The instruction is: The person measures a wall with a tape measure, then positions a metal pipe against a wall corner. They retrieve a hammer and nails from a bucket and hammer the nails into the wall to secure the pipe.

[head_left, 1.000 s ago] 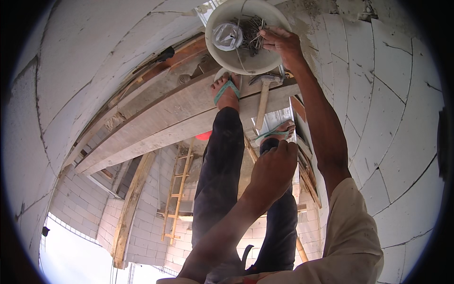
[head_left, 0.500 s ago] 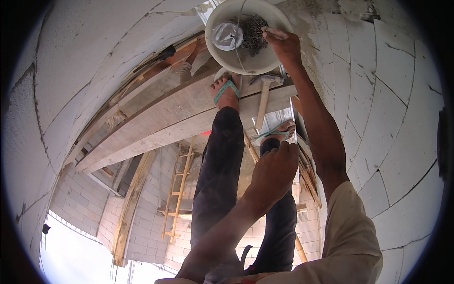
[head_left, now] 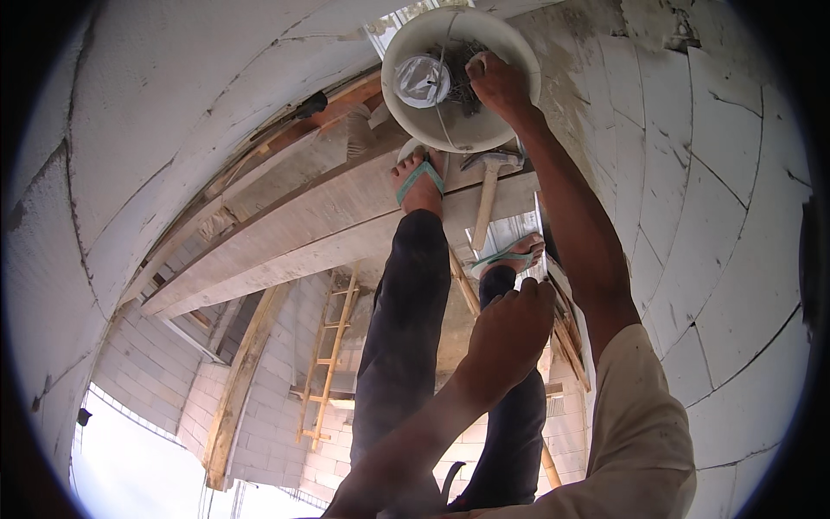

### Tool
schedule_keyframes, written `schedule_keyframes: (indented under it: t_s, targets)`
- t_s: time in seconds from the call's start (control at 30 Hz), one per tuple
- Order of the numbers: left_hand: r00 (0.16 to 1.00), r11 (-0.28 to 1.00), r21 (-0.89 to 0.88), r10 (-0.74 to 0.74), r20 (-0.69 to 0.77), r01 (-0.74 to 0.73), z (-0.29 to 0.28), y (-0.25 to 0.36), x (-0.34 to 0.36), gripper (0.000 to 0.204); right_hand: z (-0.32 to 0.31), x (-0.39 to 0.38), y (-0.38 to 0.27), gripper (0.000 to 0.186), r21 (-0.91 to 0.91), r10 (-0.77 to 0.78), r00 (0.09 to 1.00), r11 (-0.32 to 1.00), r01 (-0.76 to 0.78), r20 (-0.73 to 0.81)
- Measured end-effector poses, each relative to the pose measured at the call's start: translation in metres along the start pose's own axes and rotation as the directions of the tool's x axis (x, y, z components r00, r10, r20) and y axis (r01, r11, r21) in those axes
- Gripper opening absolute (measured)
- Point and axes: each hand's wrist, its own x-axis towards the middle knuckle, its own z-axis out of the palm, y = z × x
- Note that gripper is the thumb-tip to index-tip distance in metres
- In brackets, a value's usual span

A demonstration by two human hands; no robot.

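Note:
My right hand [head_left: 499, 82] reaches into a white bucket [head_left: 406, 130], its fingers curled down into a heap of dark nails [head_left: 467, 102]. The fingertips are partly hidden among the nails. Beside the heap sits a small round pale tub [head_left: 422, 81], and the bucket's handle crosses over the opening. My left hand [head_left: 516, 324] is closed in a fist above my right leg; what it holds, if anything, is hidden, though a tiny dark tip shows by the fingers. A hammer [head_left: 487, 195] with a wooden handle lies just below the bucket on the planks.
My sandalled feet stand high up, the left on a wooden plank [head_left: 285, 229]. Beneath are a bamboo ladder [head_left: 329, 350] and an upright timber [head_left: 245, 389]. A light block wall [head_left: 692, 190] rises close at the right. Another person's sleeve [head_left: 359, 130] shows beyond the plank.
My right hand has moved further left and deeper over the nails, its fingers curling in. My left fist stays closed, shifting slightly right and down. The other person's forearm has gone from sight.

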Motion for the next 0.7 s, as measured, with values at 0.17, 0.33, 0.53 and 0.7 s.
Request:
schedule_keyframes:
  t_s: [0.17, 0.33, 0.53, 0.7]
  targets:
    - [1.000, 0.995, 0.100, 0.018, 0.022, -0.020, -0.007, 0.003, 0.001, 0.019, 0.023, 0.042, -0.003, 0.034, -0.291, -0.016, 0.986, 0.955, 0.065, 0.168]
    - [1.000, 0.991, 0.137, 0.013, -0.026, -0.010, -0.019, -0.003, -0.001, 0.020, 0.027, 0.027, -0.009, 0.040, -0.374, 0.069, 0.976, 0.928, 0.013, 0.206]
    - [0.999, 0.999, 0.042, 0.036, -0.039, -0.034, -0.020, -0.004, -0.001, 0.022, -0.003, 0.003, -0.012, 0.029, -0.497, 0.053, 0.915, 0.852, 0.168, 0.400]
    - [1.000, 0.998, 0.061, -0.005, 0.020, 0.003, -0.024, -0.002, -0.001, 0.025, 0.003, 0.021, -0.012, 0.020, -0.417, 0.040, 0.967, 0.906, 0.071, 0.251]
